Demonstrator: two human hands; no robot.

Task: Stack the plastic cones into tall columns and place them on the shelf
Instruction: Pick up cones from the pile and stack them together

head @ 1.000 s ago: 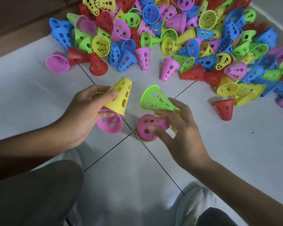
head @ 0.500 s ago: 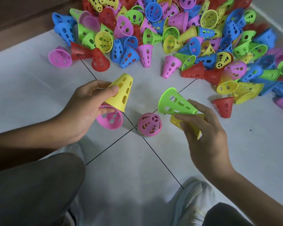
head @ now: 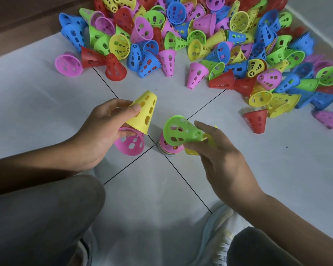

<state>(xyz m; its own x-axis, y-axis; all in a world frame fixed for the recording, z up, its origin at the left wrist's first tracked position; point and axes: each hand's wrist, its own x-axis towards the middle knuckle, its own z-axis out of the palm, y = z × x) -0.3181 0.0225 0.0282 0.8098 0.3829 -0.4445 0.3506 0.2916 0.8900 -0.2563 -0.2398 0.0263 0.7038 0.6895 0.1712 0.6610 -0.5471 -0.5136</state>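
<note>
Here, the left hand (head: 102,137) grips a yellow perforated plastic cone (head: 142,114) and a pink one (head: 130,144). The right hand (head: 222,162) pinches a green perforated plastic cone (head: 181,131), tilted over the short pink-topped cone stack (head: 166,147) on the white tiled floor (head: 37,104). Loose cone pile (head: 210,39) at 12 to 2 o'clock.

A pale tiled floor (head: 37,104) is crossed by dark grout lines (head: 188,186) meeting near the centre. A brown wooden strip (head: 27,18) is seen at the far left. Dark trouser knees (head: 38,217) and a white shoe (head: 217,239) are shown at the near edge.
</note>
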